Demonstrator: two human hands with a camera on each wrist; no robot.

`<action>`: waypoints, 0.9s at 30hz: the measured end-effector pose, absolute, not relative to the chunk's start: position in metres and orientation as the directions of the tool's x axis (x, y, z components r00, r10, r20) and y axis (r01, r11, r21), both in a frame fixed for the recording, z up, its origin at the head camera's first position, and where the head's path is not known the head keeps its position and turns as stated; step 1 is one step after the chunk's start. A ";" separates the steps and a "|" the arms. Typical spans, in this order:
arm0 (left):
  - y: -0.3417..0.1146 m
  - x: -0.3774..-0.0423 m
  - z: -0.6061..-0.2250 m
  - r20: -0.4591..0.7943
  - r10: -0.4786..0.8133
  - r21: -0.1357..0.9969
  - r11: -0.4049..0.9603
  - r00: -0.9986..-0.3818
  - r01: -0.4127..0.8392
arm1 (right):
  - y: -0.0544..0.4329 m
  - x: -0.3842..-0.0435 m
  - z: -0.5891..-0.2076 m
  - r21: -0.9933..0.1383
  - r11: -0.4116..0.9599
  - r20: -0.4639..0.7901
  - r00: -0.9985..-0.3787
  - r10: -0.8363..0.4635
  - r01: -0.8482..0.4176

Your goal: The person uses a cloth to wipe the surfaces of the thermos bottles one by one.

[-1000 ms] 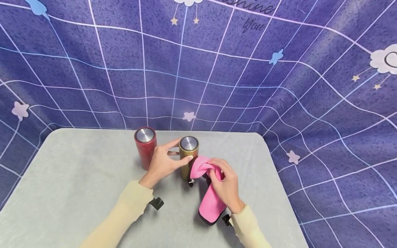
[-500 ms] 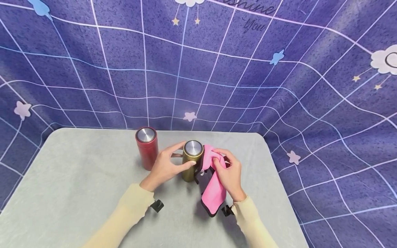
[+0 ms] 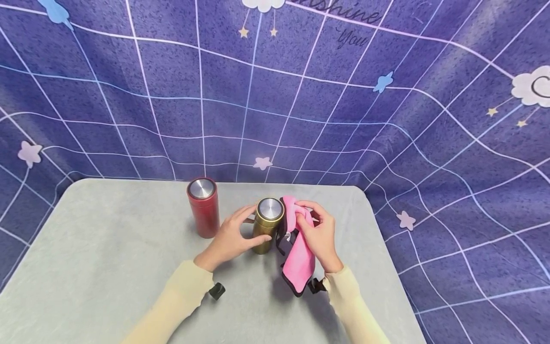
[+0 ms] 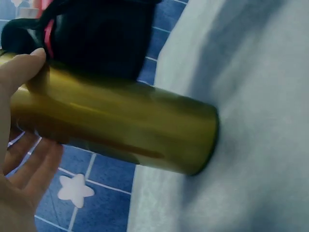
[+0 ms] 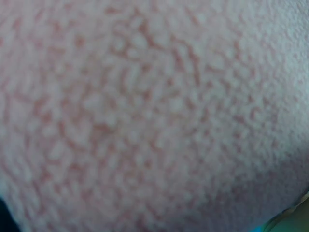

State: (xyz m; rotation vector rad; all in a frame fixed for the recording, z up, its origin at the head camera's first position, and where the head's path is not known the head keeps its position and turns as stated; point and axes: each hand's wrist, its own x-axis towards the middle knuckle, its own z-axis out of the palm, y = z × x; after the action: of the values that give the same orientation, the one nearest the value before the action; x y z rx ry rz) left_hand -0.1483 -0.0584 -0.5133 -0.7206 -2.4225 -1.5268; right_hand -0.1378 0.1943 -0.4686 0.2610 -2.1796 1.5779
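A gold vacuum flask [image 3: 261, 244] with a brushed metal lid stands upright on the table. My left hand [image 3: 229, 239] grips its side, thumb in front and fingers behind; the left wrist view shows the thumb and fingertips on the gold flask [image 4: 120, 121]. Just right of it, my right hand [image 3: 319, 231] pinches a bunched fold of a pink fabric piece [image 3: 299, 263] with black backing, black edging and a small light tag. Its black side [image 4: 101, 38] lies close against the flask in the left wrist view. Textured pink fabric [image 5: 145, 111] fills most of the right wrist view.
A red vacuum flask [image 3: 205, 215] with a metal lid stands left of my left hand. The grey tabletop [image 3: 107, 253] ends at its back edge before a blue-purple grid curtain [image 3: 172, 114]. Small black mounts [image 3: 216, 290] sit at both wrists.
The gold flask and left hand have shifted slightly right and toward me. The right hand has moved up and right, turning the pink fabric piece more upright beside the flask.
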 end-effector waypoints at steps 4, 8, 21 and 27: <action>-0.056 -0.146 -0.522 0.408 0.304 0.787 0.360 -0.861 0.501 | 0.192 -0.140 -0.465 -0.864 0.333 0.435 -0.894 0.111 -0.379; -0.055 -0.143 -0.526 0.389 0.308 0.775 0.400 -0.868 0.490 | 0.191 -0.141 -0.463 -0.874 0.313 0.426 -0.897 0.121 -0.372; -0.052 -0.142 -0.532 0.450 0.272 0.727 0.442 -0.850 0.526 | 0.194 -0.145 -0.451 -0.895 0.281 0.369 -0.929 0.028 -0.347; -0.052 -0.146 -0.528 0.442 0.269 0.740 0.429 -0.856 0.517 | 0.200 -0.146 -0.438 -0.869 0.332 0.376 -0.926 -0.037 -0.366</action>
State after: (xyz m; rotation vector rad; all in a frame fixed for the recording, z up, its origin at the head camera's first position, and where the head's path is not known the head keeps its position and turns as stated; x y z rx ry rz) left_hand -0.1461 -0.0524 -0.5284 -0.6840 -2.4286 -1.3939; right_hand -0.1459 0.2001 -0.4383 0.3613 -2.3128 1.6243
